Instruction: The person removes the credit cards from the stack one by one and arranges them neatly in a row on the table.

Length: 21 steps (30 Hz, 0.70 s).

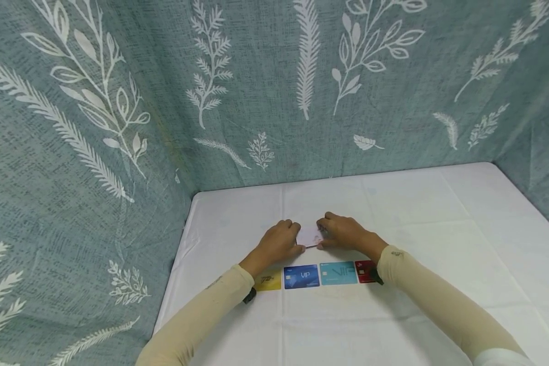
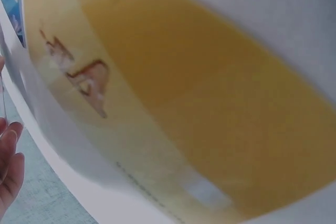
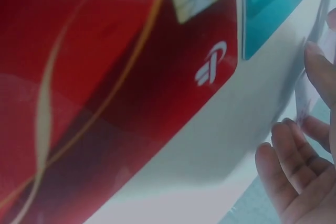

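A pale pinkish card (image 1: 307, 236) with a dark lower edge is held between both hands, over the white table. My left hand (image 1: 278, 241) pinches its left side between thumb and fingers. At the opposite side, my right hand (image 1: 345, 234) grips the card with curled fingers. Nearer to me lies a row of cards: a yellow card (image 1: 268, 280), a blue VIP card (image 1: 301, 277), a teal VIP card (image 1: 337, 273) and a red card (image 1: 365, 271). The left forearm partly hides the yellow one, and the right arm covers part of the red one.
White cloth covers the table (image 1: 421, 223), whose far edge meets a blue-green curtain (image 1: 265, 91) with white leaf prints. The curtain also hangs along the left and right sides. A small black object (image 1: 249, 296) shows under the left wrist.
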### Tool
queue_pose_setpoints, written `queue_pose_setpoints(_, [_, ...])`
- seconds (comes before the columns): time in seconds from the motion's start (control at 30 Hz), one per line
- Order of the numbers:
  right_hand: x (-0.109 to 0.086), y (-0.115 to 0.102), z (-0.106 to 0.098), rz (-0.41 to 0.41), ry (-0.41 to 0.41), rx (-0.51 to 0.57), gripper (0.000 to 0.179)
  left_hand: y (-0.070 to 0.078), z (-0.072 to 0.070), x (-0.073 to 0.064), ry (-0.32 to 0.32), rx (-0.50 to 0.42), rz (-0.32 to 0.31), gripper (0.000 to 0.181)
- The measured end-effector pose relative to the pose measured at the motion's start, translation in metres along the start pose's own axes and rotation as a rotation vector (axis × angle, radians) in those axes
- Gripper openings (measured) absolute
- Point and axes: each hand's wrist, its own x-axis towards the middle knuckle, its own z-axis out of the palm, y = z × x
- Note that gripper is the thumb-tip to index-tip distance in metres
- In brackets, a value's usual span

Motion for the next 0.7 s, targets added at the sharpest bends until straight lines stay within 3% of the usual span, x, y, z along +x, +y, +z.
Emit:
queue_pose_setpoints(0.43, [-0.014,0.005,-0.005,-0.032,0.072,-0.031,0.063,0.015,-0.004,0.001,0.09,0.078,0.031,0.053])
queue_pose_setpoints(0.7, [-0.022,0.009,-0.009,-0.017,0.085,-0.042,0.068,0.023,-0.007,0.005,0.097,0.083,0.064,0.05])
